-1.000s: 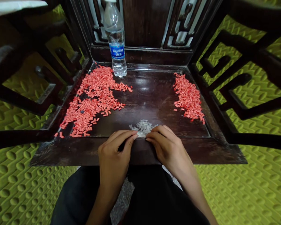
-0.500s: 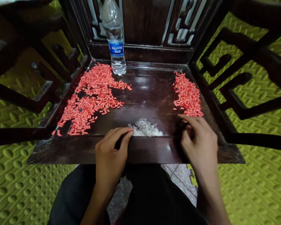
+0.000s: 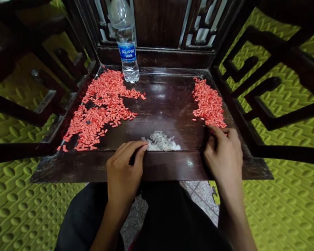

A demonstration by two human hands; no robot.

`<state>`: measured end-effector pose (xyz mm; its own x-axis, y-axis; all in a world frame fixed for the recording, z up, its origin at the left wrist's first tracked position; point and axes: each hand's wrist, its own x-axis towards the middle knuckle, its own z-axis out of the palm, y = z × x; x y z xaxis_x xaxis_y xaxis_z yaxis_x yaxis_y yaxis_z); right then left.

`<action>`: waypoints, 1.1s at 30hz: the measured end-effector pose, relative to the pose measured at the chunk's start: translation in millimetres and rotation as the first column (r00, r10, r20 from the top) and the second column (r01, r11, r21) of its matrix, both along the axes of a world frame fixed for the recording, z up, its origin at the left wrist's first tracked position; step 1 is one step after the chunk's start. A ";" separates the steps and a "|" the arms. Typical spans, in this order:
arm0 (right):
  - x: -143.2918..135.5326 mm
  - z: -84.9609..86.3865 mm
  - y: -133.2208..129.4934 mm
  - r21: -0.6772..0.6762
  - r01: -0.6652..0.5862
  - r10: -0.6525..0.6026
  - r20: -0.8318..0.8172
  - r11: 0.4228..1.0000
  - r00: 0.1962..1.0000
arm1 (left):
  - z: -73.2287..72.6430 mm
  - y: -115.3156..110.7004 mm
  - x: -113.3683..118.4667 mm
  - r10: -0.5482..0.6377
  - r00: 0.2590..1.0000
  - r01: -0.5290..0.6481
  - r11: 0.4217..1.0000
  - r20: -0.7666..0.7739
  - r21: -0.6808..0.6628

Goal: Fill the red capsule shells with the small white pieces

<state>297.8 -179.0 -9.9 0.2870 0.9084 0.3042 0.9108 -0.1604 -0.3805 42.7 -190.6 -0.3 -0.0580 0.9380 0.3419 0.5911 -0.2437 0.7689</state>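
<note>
My left hand (image 3: 125, 165) is closed at the left edge of a small heap of whitish, translucent pieces (image 3: 162, 141), thumb and index fingertips pressed together. Anything between those fingertips is too small to make out. At the near end of the right pile of short red tubes (image 3: 209, 101), my right hand (image 3: 223, 150) has its fingers bent downward. The undersides of its fingertips are hidden, so a held piece cannot be made out. A larger pile of the same red tubes (image 3: 104, 94) spreads over the left side of the dark wooden seat (image 3: 162, 111).
An upright clear water bottle with a blue label (image 3: 127, 52) stands at the back left, beside the larger pile. Carved dark wooden armrests flank both sides, and a carved backrest rises behind. Yellow-green textured mats lie below on either side.
My right hand has shifted slightly to the right, its fingers bending closer to the near end of the right pile. My left hand stays by the whitish heap. The view has tilted slightly.
</note>
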 end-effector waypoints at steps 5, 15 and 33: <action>0.2 0.2 0.6 -0.010 -0.031 0.031 0.006 0.999 0.999 | -0.9 0.0 0.6 -0.008 1.000 0.008 1.000 -0.024 0.018; -1.8 -0.7 -6.1 -0.007 -0.230 0.230 -0.008 0.973 0.973 | -0.2 1.5 -3.9 0.056 0.986 -0.035 0.990 0.157 -0.133; -5.4 6.8 -6.8 0.001 -0.600 0.600 0.007 0.800 0.800 | -0.1 7.3 -9.4 0.078 0.931 -0.014 0.984 0.357 -0.177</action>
